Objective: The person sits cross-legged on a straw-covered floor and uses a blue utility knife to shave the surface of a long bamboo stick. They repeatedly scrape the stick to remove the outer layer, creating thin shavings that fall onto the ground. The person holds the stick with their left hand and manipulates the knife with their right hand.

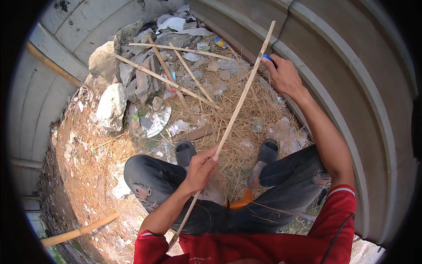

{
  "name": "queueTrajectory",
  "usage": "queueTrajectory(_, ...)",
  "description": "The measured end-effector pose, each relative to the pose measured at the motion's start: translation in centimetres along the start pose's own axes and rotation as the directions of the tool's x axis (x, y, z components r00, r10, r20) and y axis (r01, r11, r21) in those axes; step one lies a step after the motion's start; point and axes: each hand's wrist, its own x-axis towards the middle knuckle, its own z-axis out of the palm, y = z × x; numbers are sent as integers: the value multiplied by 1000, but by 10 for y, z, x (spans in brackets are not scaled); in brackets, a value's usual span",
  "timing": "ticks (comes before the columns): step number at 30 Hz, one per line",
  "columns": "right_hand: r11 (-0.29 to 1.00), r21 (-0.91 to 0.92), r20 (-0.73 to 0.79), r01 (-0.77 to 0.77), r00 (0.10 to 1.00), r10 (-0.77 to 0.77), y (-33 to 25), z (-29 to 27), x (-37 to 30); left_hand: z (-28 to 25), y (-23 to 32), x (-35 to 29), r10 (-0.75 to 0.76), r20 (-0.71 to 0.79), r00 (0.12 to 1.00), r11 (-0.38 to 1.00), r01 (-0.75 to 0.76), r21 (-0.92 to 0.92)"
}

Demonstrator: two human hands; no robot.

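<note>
A long, thin bamboo stick (237,108) slants across my front, from beside my lap up to the far right. My left hand (201,169) is closed around its lower half, above my knees. Near the stick's far end, my right hand (283,75) grips a small blue-handled tool (267,60) right beside the stick. The hand covers most of that tool, so its kind and any blade are hidden. Several other bamboo sticks (165,79) lie crossed on the ground beyond my feet, some propped on rocks.
Pale rocks (110,108) and litter lie at the far left. A ribbed metal wall (351,114) rises close on my right; white panels (33,105) stand left. Dry straw (239,132) covers the ground around my sandals (268,152). An orange object (241,201) shows between my legs.
</note>
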Motion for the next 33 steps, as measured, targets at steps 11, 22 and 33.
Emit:
queueTrajectory(11,935,252,356,248,875,-328,-88,31,-86,-6,0,-2,57,-186,981,979,-19,202)
queueTrajectory(22,959,162,268,233,925,-270,-29,25,-47,-5,-8,-7,99,-150,984,898,-24,439)
queueTrajectory(33,979,76,-348,-188,915,203,124,-17,27,-8,-22,-25,10,32,999,970,-17,243)
